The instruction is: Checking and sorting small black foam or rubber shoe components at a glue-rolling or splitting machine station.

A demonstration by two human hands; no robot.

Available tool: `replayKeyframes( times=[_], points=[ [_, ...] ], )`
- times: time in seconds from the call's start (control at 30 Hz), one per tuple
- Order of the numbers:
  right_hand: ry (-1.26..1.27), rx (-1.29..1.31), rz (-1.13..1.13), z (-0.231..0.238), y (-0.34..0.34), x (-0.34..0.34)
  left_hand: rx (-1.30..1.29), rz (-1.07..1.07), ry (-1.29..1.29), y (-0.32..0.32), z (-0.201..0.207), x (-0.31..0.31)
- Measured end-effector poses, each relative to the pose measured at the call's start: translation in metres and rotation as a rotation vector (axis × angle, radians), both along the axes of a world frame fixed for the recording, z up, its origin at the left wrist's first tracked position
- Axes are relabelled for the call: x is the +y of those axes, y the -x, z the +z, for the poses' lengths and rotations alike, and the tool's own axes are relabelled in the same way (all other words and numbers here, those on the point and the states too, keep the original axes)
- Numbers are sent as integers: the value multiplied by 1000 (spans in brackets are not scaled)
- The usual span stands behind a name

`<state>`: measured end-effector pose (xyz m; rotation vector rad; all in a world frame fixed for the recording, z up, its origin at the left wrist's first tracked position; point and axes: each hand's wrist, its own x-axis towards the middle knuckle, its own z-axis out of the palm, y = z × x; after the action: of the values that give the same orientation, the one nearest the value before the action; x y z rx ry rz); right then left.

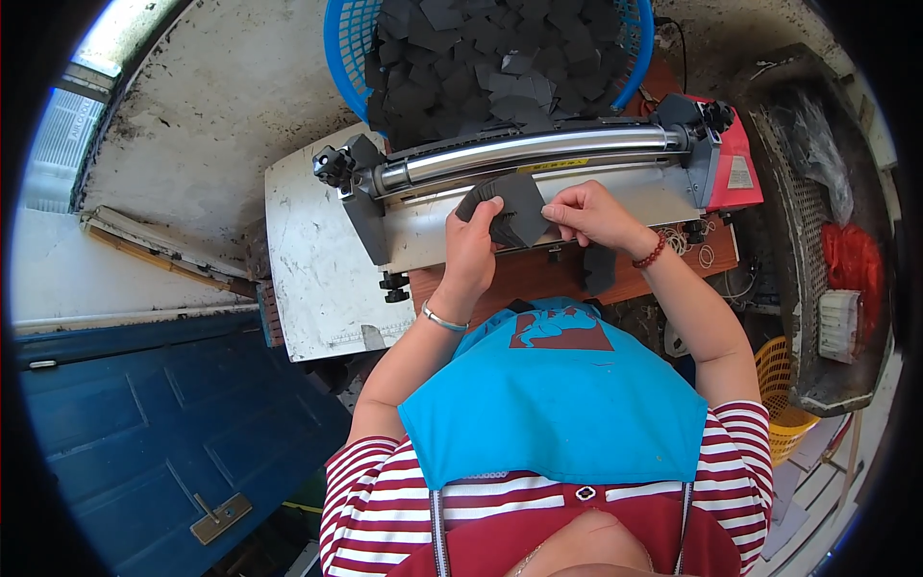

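Observation:
My left hand [471, 240] is closed around a fanned stack of thin black sheet pieces [519, 210], thumb on top. At the stack's right edge, my right hand [596, 216] has its thumb and forefinger pinched together at a corner of the top piece. Both hands are above the front plate of a roller machine [423, 231]. Behind them runs its shiny metal roller [538, 147], between dark end brackets with black knobs. A separate dark piece [598, 270] is by the wooden table edge, below my right wrist.
A blue plastic basket [348, 53] heaped with black pieces stands behind the machine. The machine's red end housing [735, 163] is at right. A white board [312, 260] lies at left. Further right are a dark crate [803, 260] and a yellow basket [784, 428]; a blue door [144, 413] is at lower left.

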<state>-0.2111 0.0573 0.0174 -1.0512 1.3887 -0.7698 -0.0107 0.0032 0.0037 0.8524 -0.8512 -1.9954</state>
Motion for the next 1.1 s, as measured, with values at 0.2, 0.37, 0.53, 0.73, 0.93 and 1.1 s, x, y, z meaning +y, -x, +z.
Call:
replayKeyframes(
  times=[0.2,0.37,0.53,0.73,0.93,1.1],
  points=[
    [46,134,30,3,-2,3,23,46,-10,-2,1,0],
    [55,155,15,6,-4,4,-41,98,154,-2,-8,-1],
    [57,168,35,5,-2,6,-191,156,319,-2,-11,-3],
    [-32,238,16,-2,21,4,-273,236,361,-13,-13,-14],
    [-16,440,-88,-3,18,-18,-193,183,313,-6,-16,-11],
    [42,96,0,1,1,-9,-69,119,192,-4,-14,-10]
  ],
)
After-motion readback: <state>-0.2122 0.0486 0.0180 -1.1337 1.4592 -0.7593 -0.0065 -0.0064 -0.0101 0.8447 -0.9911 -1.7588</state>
